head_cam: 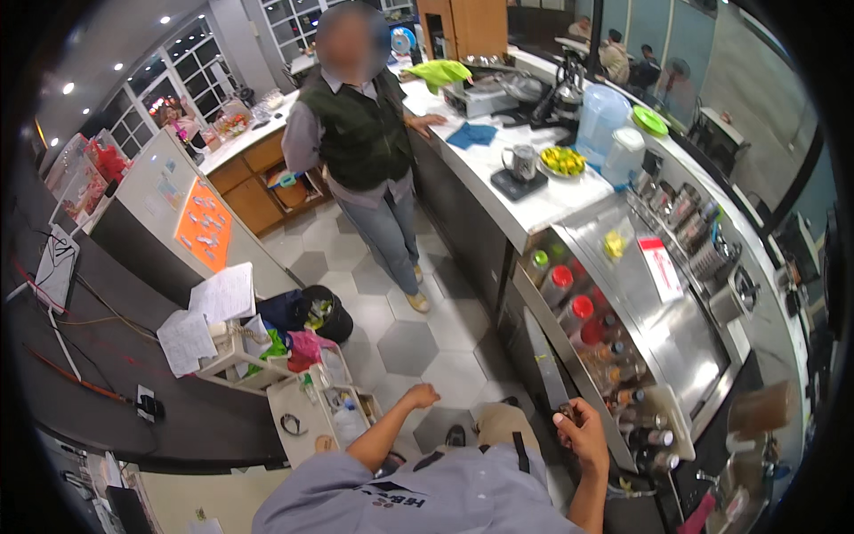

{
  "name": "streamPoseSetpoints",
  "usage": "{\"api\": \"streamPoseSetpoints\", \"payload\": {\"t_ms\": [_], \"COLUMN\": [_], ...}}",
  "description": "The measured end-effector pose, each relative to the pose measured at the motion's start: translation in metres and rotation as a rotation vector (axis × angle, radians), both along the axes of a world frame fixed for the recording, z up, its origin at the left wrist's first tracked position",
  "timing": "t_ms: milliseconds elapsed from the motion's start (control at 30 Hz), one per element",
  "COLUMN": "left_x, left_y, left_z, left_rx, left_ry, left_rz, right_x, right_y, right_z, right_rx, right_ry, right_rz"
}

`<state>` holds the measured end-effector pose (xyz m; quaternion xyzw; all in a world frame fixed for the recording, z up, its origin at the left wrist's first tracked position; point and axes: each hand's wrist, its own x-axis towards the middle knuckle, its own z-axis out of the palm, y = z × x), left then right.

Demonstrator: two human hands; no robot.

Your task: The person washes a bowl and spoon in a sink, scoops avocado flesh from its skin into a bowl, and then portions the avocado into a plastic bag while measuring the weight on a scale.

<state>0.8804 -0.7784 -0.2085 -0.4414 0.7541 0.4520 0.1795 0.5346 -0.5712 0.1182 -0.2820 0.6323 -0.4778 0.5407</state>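
Note:
My right hand [582,427] is closed around the dark handle of a large kitchen knife [544,354], whose broad blade points up and away, beside the dark counter front. A yellow-green bit clings to the blade. My left hand [421,396] hangs over the tiled floor, fingers curled, with nothing visible in it. Right of the knife, a bottle rack [579,364] holds several bottles with red and dark caps. Beyond it, a plate of cut yellow-green fruit [562,161] stands on the white counter near a metal cup [524,162] on a black scale [518,183].
A person [363,133] stands in the aisle, one hand on the white counter [460,160]. A black bin [333,317] stands left of the aisle by a cart [250,364] with papers. The stainless worktop [674,334] lies at right, a refrigerator [157,193] at left.

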Motion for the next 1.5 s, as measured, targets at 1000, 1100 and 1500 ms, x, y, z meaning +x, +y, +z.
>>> {"api": "streamPoseSetpoints", "payload": {"t_ms": [1000,1100,1500], "left_x": [-0.279,-0.262,-0.143], "left_y": [0.337,0.342,0.427], "left_z": [-0.023,-0.026,-0.04], "left_rx": [0.412,0.385,0.354], "left_ry": [-0.158,-0.156,-0.058], "left_rz": [-0.09,0.045,0.554], "right_x": [-0.408,-0.507,-0.691], "right_y": [0.578,0.538,0.543], "right_z": [-0.069,-0.172,-0.364], "right_rx": [0.321,0.515,0.747], "right_ry": [0.556,0.64,1.117], "right_rz": [-0.991,-0.855,-0.404]}}
